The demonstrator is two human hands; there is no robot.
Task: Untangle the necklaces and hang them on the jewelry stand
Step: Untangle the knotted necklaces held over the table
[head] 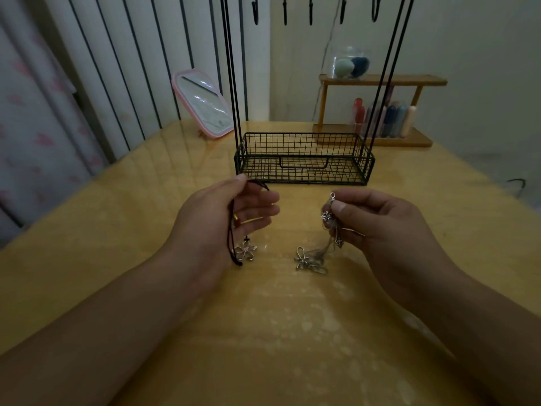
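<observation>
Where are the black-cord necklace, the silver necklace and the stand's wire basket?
black-cord necklace (247, 251), head view, on its flower pendant.
silver necklace (307, 261), head view, on its flower pendant.
wire basket (304, 171), head view, on its front wall.

1. One head-worn wide-angle view looks forward and down over the glossy yellow wooden desk (292, 332).
2. It sits close above both forearms, facing the black wire-basket jewelry stand (304, 159) near the far wall.

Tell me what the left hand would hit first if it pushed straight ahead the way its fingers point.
The left hand, holding the black cord necklace, has its fingers aimed right, toward the right hand and its silver necklace. That necklace probably comes first, though depth is uncertain.
</observation>
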